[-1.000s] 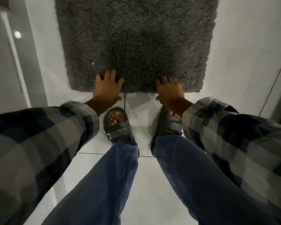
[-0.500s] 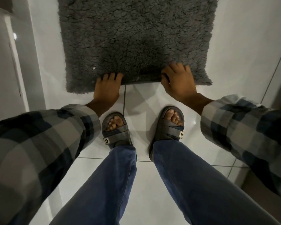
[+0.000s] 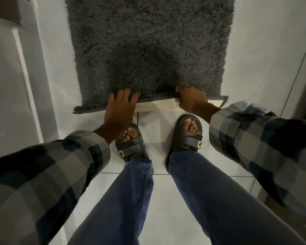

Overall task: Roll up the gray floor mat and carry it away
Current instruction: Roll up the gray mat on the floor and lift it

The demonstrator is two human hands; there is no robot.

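I have the near edge of the gray floor mat [image 3: 148,55] up off the white tiled floor [image 3: 265,55] now. A moment ago both my hands lay flat on the pile with that edge still down on the tile; since then the edge has lifted, most on the right, and the pale underside [image 3: 159,105] shows as a strip between my hands. The near left corner still droops to the floor. I take that to mean the roll is only just begun: the edge is raised, nothing is turned over yet, and the rest of the mat lies flat, running away from me on the far side.

My left hand [image 3: 119,106] has its fingers [image 3: 126,95] spread over the top of the edge, pressing into the pile; whether the thumb is hooked beneath I cannot tell. My right hand [image 3: 191,100] is closed around the edge, pinching the mat with the fingers curled over it, though motion blur softens the outline.

My sandals [image 3: 185,138] stand just near of the edge, one below each hand. The far end of the mat is cut off by the top of the view, so I cannot say how long it is. The pale panel [image 3: 11,82] at the left is too dim to name.
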